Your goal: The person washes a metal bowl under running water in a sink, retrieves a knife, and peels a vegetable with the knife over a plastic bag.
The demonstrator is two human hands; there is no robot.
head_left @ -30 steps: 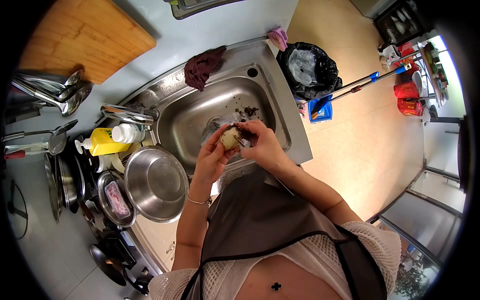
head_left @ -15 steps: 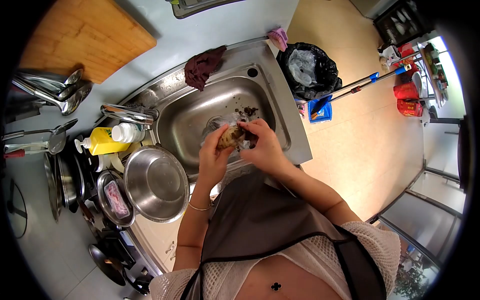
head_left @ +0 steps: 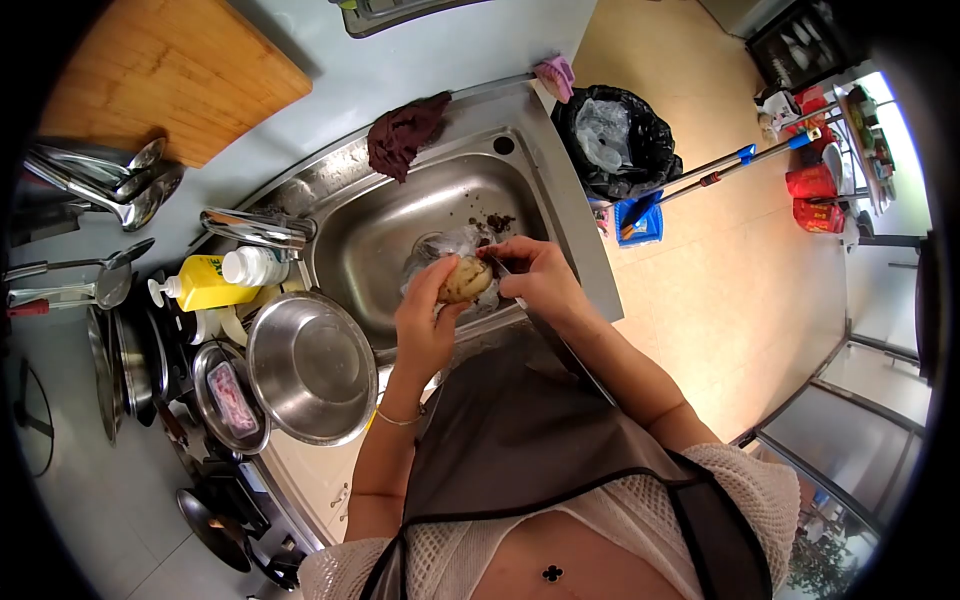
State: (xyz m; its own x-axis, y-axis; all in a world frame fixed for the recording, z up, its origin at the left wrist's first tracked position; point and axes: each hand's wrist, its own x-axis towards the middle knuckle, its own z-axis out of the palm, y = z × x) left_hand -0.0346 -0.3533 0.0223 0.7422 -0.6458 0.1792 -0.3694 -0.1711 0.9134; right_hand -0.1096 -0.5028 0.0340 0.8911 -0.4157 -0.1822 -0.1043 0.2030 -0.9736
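Over the sink [head_left: 370,240], my left hand [head_left: 428,310] is closed around a pale, roundish vegetable with brown patches [head_left: 463,280], thumb below and fingers above. At the vegetable's right end, my right hand [head_left: 545,280] is closed, thumb and fingertips pinched together. What sits in that pinch, if anything, is too small to tell. Beneath both hands lies a crumpled clear plastic bag [head_left: 440,243] over the drain, partly hidden by them. Dark brown scraps [head_left: 495,221] are scattered on the sink floor just beyond.
Left of the sink stand a steel bowl [head_left: 312,368], a yellow pump bottle [head_left: 205,283] and a white bottle [head_left: 255,266]. A maroon cloth [head_left: 405,137] drapes the far rim. A black-lined bin [head_left: 645,150] stands on the floor at right. A wooden board [head_left: 180,80] lies upper left.
The vegetable has turned in my left hand, showing more of its pale side. My right hand has shifted slightly right, its fingers drawn back from the vegetable's side.
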